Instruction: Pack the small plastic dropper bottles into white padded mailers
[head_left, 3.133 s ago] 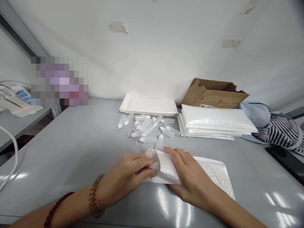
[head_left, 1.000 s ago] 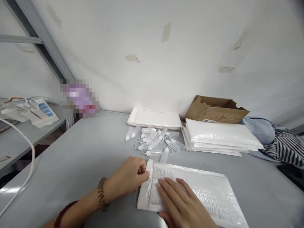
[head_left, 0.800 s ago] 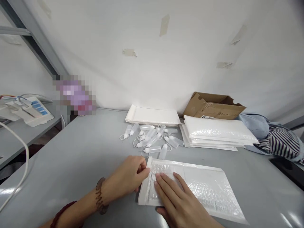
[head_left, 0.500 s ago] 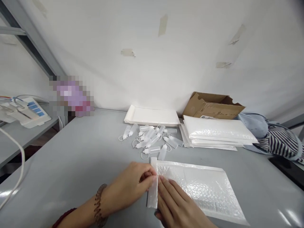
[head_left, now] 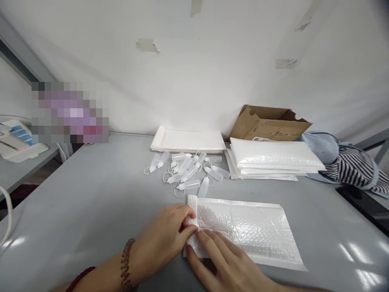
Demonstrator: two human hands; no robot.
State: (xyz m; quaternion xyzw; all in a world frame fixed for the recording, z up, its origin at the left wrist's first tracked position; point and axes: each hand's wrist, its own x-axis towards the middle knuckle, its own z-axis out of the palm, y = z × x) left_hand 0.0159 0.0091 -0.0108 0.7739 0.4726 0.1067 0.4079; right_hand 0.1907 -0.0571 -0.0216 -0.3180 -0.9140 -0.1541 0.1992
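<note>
A white bubble mailer (head_left: 249, 229) lies flat on the grey table (head_left: 100, 194) in front of me. My left hand (head_left: 165, 239), with a coiled band at the wrist, pinches the folded flap at the mailer's left end. Beside it, my right hand (head_left: 225, 263) lies with fingers stretched flat on the mailer's near left corner, pressing it down. Just beyond the mailer lies a scatter of several small clear plastic bottles (head_left: 187, 170) with caps and loops.
Two stacks of white mailers lie at the back, one by the wall (head_left: 188, 140) and one to the right (head_left: 273, 158). Behind them stands an open cardboard box (head_left: 267, 121). Striped cloth (head_left: 352, 164) lies at the far right. A white device (head_left: 15, 138) sits on a side shelf at left.
The flap at the mailer's left end, open a second ago, has been folded over and now lies pressed down. Both hands stay at that end.
</note>
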